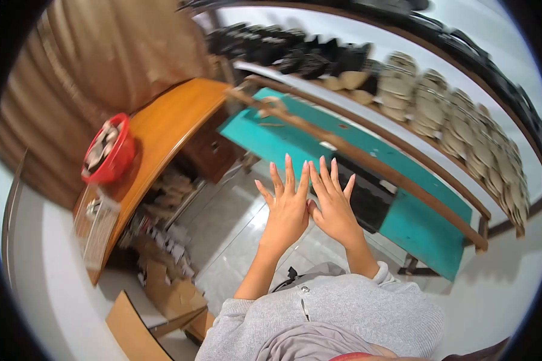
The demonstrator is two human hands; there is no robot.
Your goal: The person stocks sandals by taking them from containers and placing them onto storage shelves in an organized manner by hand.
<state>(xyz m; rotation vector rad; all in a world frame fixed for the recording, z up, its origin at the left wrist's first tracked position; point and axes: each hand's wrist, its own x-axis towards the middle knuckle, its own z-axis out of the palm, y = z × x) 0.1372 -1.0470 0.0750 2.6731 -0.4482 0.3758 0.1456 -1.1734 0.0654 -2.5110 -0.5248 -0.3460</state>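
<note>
My left hand [288, 212] is held out in front of my body, back up, with its fingers spread and nothing in it. Beside it, my right hand [334, 210] is stretched out the same way, also holding nothing. The two hands overlap slightly around the thumbs. Past the fingertips lies a green board or tabletop [427, 231], with a long wooden rail [367, 159] running across it. A dark item [367, 201] rests against the green surface, partly covered by my right fingers.
Shoe soles [429, 102] and dark shoes [316, 60] line a shelf behind the green surface. On the left, a red basin [123, 150] with pale pieces stands on an orange wooden desk [177, 114]. Cardboard [168, 292] and scraps lie on the tiled floor [226, 243] below.
</note>
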